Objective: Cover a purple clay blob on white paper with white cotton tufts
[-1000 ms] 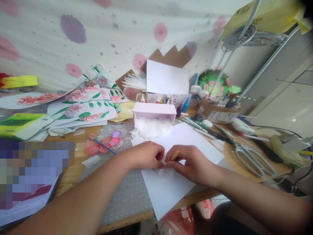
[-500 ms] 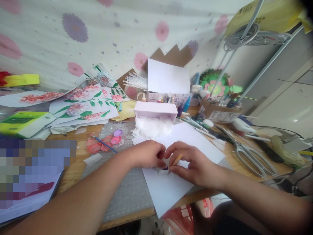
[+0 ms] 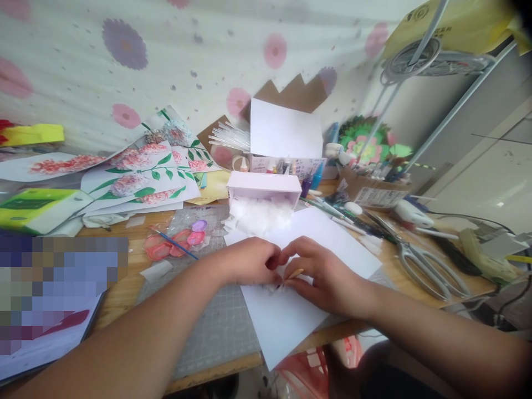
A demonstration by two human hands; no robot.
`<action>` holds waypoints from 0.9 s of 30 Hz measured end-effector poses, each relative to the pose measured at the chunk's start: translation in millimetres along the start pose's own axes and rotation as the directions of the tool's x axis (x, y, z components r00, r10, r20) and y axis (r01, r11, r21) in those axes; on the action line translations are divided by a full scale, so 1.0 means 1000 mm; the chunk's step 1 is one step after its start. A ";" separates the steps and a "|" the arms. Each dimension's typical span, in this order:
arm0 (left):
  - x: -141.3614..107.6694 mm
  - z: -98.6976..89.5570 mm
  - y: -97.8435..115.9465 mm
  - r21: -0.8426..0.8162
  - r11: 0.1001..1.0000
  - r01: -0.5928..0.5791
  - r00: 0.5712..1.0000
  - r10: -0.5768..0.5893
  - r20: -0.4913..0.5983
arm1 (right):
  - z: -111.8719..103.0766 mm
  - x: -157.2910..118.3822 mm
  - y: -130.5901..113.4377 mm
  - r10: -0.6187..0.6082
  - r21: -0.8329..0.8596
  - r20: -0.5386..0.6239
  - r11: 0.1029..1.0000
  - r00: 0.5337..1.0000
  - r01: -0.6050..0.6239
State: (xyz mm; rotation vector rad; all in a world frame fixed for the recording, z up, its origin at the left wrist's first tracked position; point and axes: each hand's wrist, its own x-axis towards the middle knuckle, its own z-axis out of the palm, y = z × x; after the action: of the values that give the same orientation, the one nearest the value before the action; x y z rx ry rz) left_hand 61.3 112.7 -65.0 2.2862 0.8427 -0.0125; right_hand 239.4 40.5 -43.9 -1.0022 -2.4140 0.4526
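Note:
Over a white paper sheet (image 3: 286, 321), my left hand (image 3: 253, 261) is closed, its fingers pinching a small pale piece (image 3: 273, 287) that is too blurred to name. Close against it on the right, my right hand (image 3: 320, 274) is closed around a thin wooden-coloured tool (image 3: 296, 273), whose tip points down at the small piece. The fingertips of both hands nearly touch. Just beyond them, an open box (image 3: 265, 182) lies on its side with white fluffy material (image 3: 266, 216) spilling out of its front.
Large scissors (image 3: 421, 260) and brushes lie at the right. Flower drawings (image 3: 141, 177), a blue stick (image 3: 174, 243) and a screen (image 3: 45, 316) are at the left. Small bottles (image 3: 306, 184) and a cardboard box of tools (image 3: 369, 188) stand behind.
The tool in my right hand has tilted, and less of it shows. My right fingers have shifted slightly left, nearer my left fingertips. The small piece has turned a little.

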 end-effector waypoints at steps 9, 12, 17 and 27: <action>-0.005 -0.008 0.009 0.083 0.996 0.021 0.999 -0.024 0.035 | 0.006 0.009 0.013 0.147 0.159 -0.030 0.977 0.989 -0.141; -0.007 -0.007 0.014 0.180 0.984 0.006 1.000 -0.007 0.002 | 0.008 0.010 0.015 0.231 0.196 -0.018 0.955 0.973 -0.223; -0.007 -0.001 0.015 0.209 0.978 0.009 0.999 0.001 -0.050 | 0.009 0.009 0.017 0.342 0.287 -0.009 0.901 0.940 -0.325; -0.004 0.000 0.008 0.138 0.990 0.035 0.999 -0.030 -0.041 | -0.003 0.007 0.017 0.288 0.594 0.014 0.768 0.957 -0.240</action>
State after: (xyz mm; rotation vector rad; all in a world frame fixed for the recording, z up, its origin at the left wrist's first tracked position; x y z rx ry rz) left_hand 62.7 106.3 -59.2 2.4089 0.9248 -0.0432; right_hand 246.4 57.1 -47.1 -1.0348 -1.8558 1.1618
